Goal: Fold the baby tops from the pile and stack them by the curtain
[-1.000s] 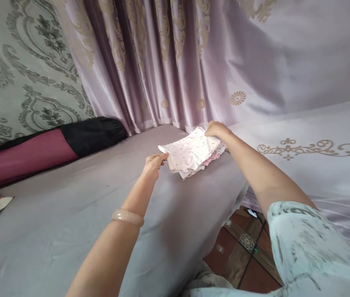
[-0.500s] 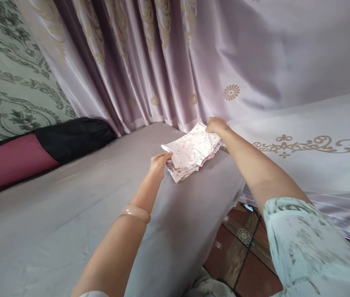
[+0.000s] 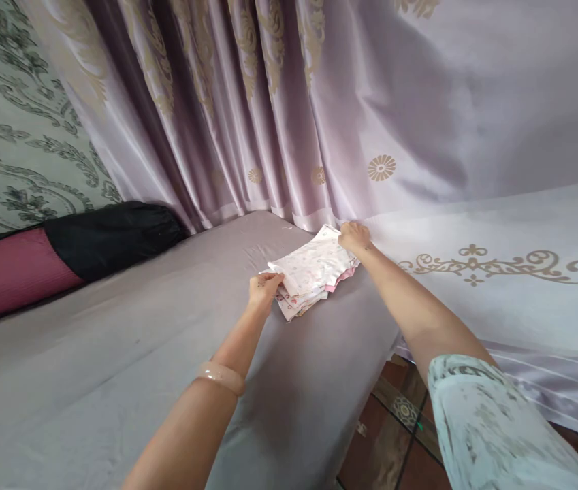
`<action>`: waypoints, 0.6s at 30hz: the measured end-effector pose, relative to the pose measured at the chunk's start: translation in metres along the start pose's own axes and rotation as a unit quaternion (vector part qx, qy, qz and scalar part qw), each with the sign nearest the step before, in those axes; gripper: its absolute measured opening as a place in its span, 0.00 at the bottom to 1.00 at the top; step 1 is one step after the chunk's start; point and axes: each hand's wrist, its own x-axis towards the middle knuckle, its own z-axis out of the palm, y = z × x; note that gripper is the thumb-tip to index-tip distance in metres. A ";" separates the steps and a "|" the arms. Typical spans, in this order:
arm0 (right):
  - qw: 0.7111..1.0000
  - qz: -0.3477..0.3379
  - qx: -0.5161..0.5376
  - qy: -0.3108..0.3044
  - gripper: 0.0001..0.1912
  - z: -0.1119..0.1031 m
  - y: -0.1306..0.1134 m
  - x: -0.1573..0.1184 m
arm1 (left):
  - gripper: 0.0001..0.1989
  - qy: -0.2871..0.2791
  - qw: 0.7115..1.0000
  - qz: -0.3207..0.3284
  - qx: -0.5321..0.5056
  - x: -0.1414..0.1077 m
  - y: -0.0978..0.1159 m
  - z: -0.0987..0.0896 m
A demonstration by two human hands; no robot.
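Note:
A small stack of folded cloths, pale with pink and printed patterns, lies near the far corner of the grey-covered bed. On top of it is a white printed cloth. My left hand pinches this cloth's near left corner between thumb and fingers. At its far right corner my right hand is closed on the fabric, its fingertips partly hidden. The cloth stretches fairly flat between both hands. A light bangle circles my left forearm.
Purple curtains with gold patterns hang right behind the bed's far edge. A black and maroon rolled bundle lies along the patterned wall at left. Tiled floor shows below the bed's right edge.
Both hands and the cloth sit lower in view, largely with the camera's tilt. The top cloth lies closer onto the stack; both hands keep their corners.

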 end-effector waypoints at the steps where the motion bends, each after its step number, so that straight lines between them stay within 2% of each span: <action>1: 1.000 0.002 0.001 0.008 0.19 0.004 0.001 -0.002 | 0.10 0.009 1.000 0.004 -0.002 0.000 -0.002 0.001; 6: 0.999 0.011 0.018 0.043 0.21 0.022 0.003 -0.011 | 0.12 0.010 1.000 0.002 -0.003 -0.001 -0.013 0.003; 12: 0.999 0.023 0.021 0.045 0.22 0.026 -0.012 -0.020 | 0.17 0.020 0.999 0.021 0.017 0.004 -0.027 0.004; 15: 0.998 -0.030 0.034 0.044 0.23 0.026 -0.023 -0.023 | 0.18 0.023 0.999 0.020 0.022 0.002 -0.028 0.005; 18: 0.996 -0.070 0.058 -0.012 0.29 0.030 -0.031 -0.023 | 0.17 0.019 1.000 0.018 0.015 -0.001 -0.025 0.004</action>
